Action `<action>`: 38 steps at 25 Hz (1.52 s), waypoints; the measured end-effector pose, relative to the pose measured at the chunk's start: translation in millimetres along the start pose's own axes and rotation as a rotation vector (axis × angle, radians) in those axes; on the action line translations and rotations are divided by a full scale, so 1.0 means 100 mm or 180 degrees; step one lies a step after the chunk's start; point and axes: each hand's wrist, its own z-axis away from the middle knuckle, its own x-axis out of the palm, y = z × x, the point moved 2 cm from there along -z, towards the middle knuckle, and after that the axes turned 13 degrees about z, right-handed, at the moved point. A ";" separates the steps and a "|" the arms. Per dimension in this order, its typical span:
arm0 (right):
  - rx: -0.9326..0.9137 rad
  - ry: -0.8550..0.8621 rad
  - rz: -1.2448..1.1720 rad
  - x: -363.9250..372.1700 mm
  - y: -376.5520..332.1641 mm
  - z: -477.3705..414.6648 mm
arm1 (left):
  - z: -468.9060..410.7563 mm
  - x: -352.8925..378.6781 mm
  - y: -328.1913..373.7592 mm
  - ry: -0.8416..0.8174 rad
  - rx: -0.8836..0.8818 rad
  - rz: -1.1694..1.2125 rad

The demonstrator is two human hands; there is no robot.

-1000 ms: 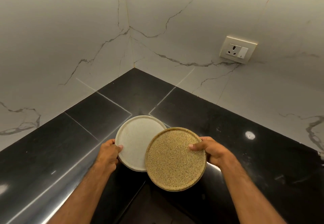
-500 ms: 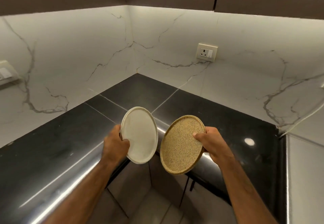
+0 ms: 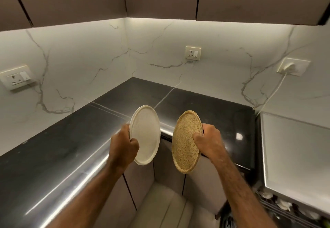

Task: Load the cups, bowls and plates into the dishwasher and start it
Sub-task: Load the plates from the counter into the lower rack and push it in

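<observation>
2 plates: white plate (image 3: pixel 145 135) L hand (image 3: pixel 123 147), tan plate (image 3: pixel 185 141) R hand (image 3: pixel 209 141).

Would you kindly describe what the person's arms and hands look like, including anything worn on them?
Both forearms are bare right down to the frame's lower edge: no sleeves or cuffs show. The left hand and the right hand wear no gloves, and no watch, ring or bracelet is visible. Some hair shows on the right forearm.
</observation>
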 end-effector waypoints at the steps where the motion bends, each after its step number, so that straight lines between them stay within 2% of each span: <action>1: 0.0014 0.0103 0.0061 0.00 -0.02 0.21 | 0.15 -0.06 0.02 -0.0043 0.0067 -0.0007; 6: 0.0141 0.0202 0.0152 -0.01 0.03 1.14 | 0.85 -0.23 0.08 -0.0154 0.0310 -0.0112; 14: 0.0553 0.0439 0.0490 -0.50 0.75 2.01 | 1.69 0.03 0.37 -0.0582 0.0073 0.0069; 22: 0.0796 0.0402 0.0552 -1.08 1.94 2.46 | 2.42 1.03 0.87 -0.0815 0.0138 0.0097; 28: 0.1023 0.0155 0.0527 -1.48 3.25 2.76 | 3.24 2.10 1.13 -0.1014 0.0101 -0.0034; 33: 0.1307 -0.0208 0.0559 -1.21 4.20 2.90 | 3.78 2.82 0.90 -0.0976 -0.0334 -0.0226; 38: 0.1837 -0.0433 0.0374 -0.26 5.29 2.94 | 4.17 3.76 0.10 -0.1172 -0.0626 -0.0322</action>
